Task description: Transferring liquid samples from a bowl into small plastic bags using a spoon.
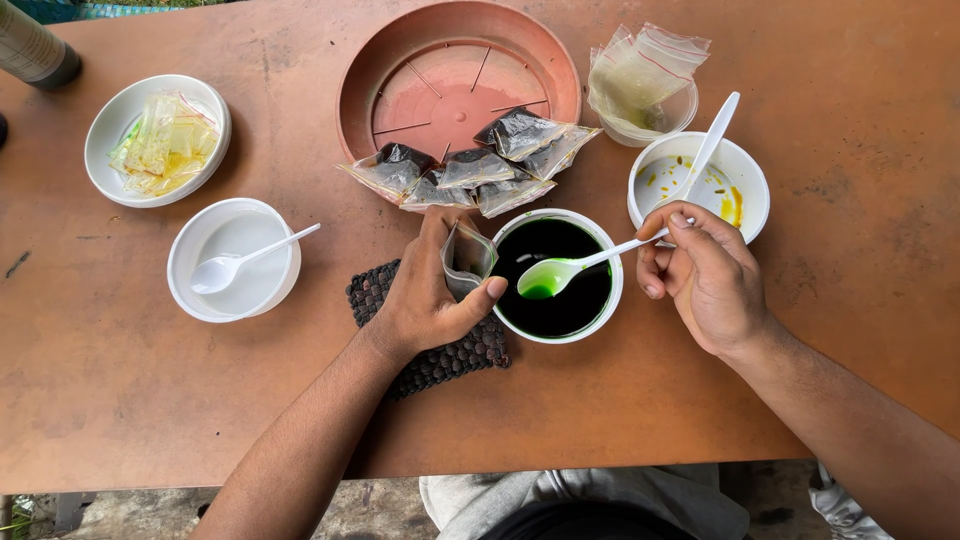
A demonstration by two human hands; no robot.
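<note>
Grey trousers (590, 500) at the bottom edge, then your two forearms reaching over the brown table (130, 400). Head view: your left hand (425, 295) is closed around a small clear bag (466, 258), thumb and fingers pinching it upright with its mouth open, just beside the rim of the white bowl of dark green liquid (555, 275). Your right hand (705, 275) grips the handle of a white spoon (580, 265) between thumb and fingertips; the spoon's scoop holds a little green liquid and sits above the bowl, near the bag but apart from it. Judged step: filling, one spoonful lifted, not yet tipped. Next move calls for bringing the scoop level over the bag's mouth, keeping the mouth spread, and tipping slowly so nothing runs down the outside. Under your left hand lies a dark woven mat (440, 355). Beyond, filled dark bags (480, 165) are heaped at the near rim of a round reddish tray (360, 80). Left: a bowl with yellow bags (160, 140) and an empty bowl with a spoon (235, 260). Right: a yellow-stained bowl (740, 175) and a tub of empty bags (640, 80).
</note>
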